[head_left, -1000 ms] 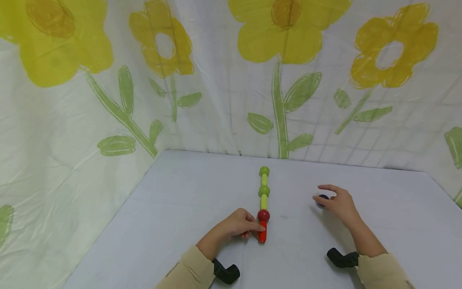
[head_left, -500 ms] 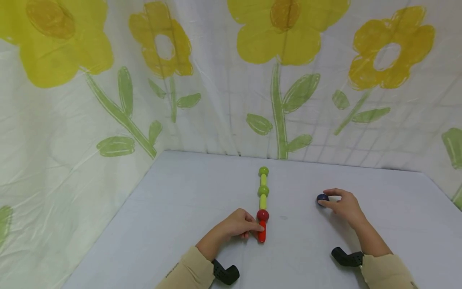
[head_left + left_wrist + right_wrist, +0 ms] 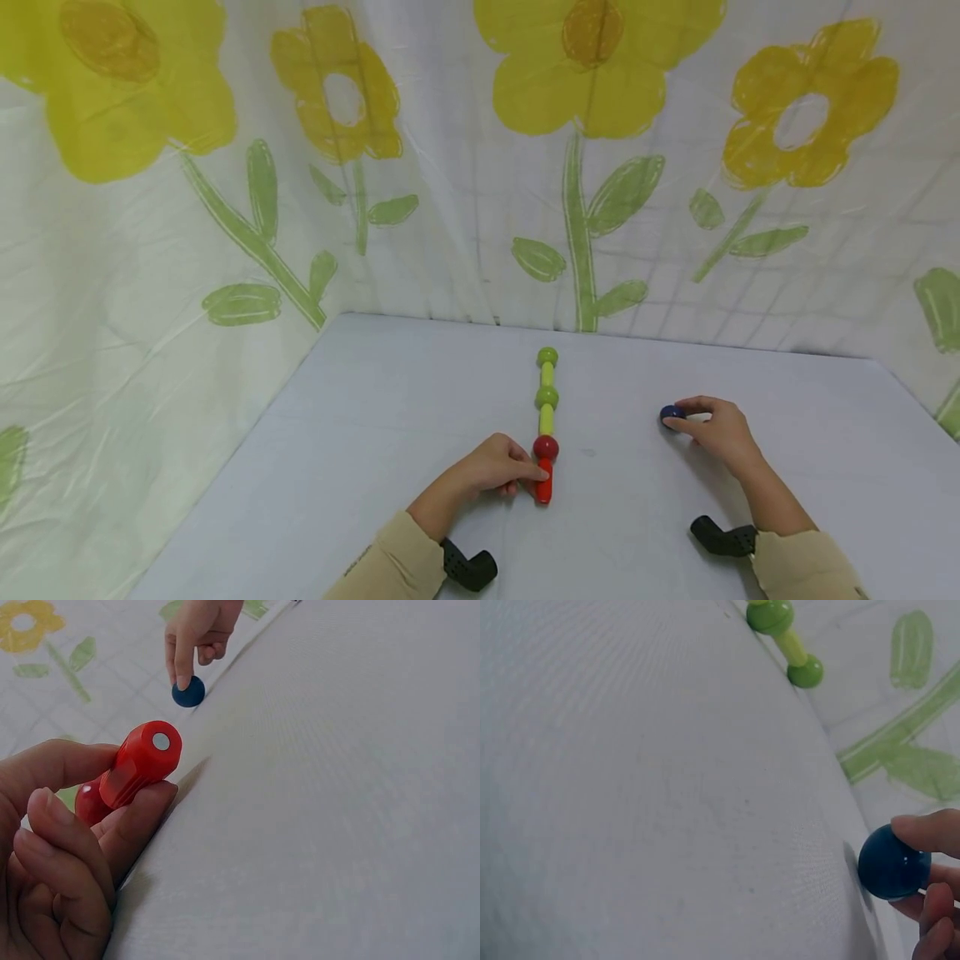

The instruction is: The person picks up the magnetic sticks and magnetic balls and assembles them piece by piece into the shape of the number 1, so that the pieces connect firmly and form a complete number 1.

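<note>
My left hand [image 3: 491, 463] pinches a red magnetic rod [image 3: 544, 482] between thumb and fingers; a pale round disc shows in its end in the left wrist view. That rod is the near end of a straight chain on the table: a dark red ball [image 3: 546, 447], then yellow-green rods [image 3: 547, 419] and green balls [image 3: 547, 397] running away from me. Off to the right, my right hand [image 3: 718, 429] pinches a dark blue ball [image 3: 894, 862] between thumb and fingers, apart from the chain. In the right wrist view its shadow lies close beside it.
The white tabletop [image 3: 375, 400] lies under everything. A white curtain [image 3: 450, 208] with yellow flowers hangs along the back and left. Black curved pieces [image 3: 471, 568] stick out at both sleeve cuffs.
My right hand has closed its fingers on the blue ball and shifted slightly right and nearer. My left hand and the chain have stayed in place.
</note>
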Demonstrator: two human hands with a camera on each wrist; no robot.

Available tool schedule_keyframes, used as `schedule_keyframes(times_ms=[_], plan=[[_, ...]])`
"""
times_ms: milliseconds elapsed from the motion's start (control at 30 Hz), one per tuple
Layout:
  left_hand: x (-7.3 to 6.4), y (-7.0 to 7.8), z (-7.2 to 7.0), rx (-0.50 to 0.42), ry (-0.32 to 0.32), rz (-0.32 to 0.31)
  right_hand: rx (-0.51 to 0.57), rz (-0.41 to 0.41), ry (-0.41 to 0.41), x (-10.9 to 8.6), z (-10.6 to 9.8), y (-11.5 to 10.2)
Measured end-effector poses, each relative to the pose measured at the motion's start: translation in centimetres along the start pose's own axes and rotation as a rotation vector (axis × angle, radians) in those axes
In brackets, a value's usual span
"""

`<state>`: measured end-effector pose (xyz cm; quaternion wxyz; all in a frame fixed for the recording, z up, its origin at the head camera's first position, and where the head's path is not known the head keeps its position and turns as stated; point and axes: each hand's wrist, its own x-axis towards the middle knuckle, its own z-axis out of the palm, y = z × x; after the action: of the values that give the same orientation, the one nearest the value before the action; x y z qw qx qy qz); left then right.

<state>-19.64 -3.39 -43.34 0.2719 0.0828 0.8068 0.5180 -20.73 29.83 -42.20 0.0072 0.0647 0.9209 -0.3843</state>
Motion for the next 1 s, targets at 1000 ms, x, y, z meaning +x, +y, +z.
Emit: schedule_keyframes(times_ms=[1000], plan=[[0.1, -0.1, -0.2, 0.005, -0.014, 0.005, -0.027, 0.003, -0.037, -1.8, 0.2, -1.3]])
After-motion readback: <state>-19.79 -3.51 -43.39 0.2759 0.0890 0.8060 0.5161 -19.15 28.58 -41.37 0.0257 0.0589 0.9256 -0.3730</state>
